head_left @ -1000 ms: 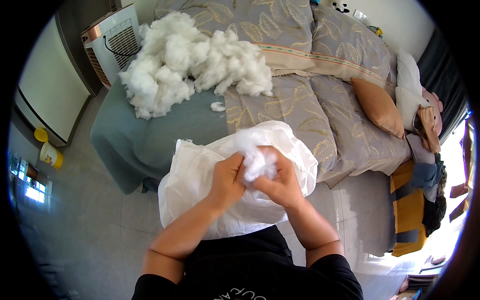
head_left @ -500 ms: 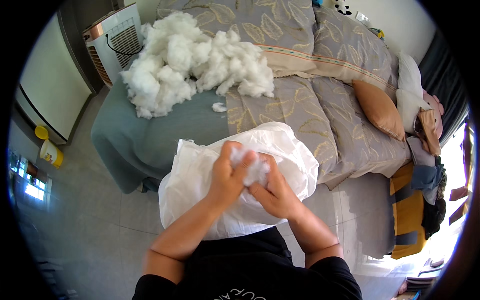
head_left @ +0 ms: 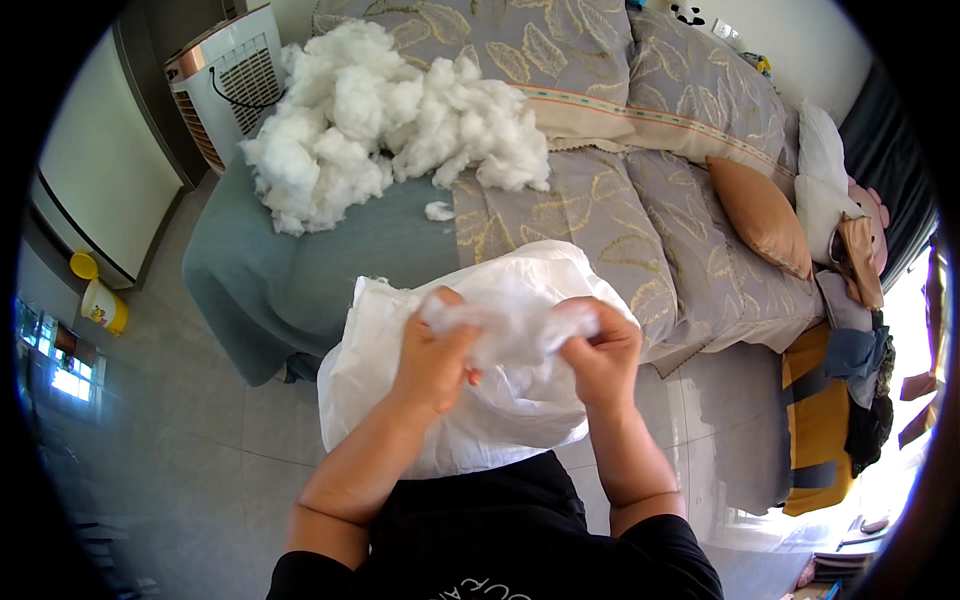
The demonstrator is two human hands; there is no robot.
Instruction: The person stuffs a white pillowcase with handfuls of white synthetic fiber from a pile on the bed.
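In the head view, half a second ago the two hands were pressed close together over the clump of white stuffing [head_left: 510,325]; now they have drawn apart, the clump stretched thin between them at the centre, above the open mouth of the white pillow cover [head_left: 400,400] held against the body. The left hand [head_left: 435,355] sits at 9 o'clock of the clump, knuckles up, its grip closed on the left end with the thumb tucked behind the fibres; the right hand [head_left: 600,355] sits at 3 o'clock, its grip pinched shut on the right end. The fingertips of both hands are buried in the fluff, and the lower part of the cover is hidden by the forearms and the black shirt [head_left: 500,540]. Both forearms rise from the lower edge, elbows out, wrists bent inward. On the bed [head_left: 270,270] at 12 o'clock lies the large heap of loose stuffing [head_left: 390,110], with a small stray tuft [head_left: 438,211] just below it; the heap has not shifted
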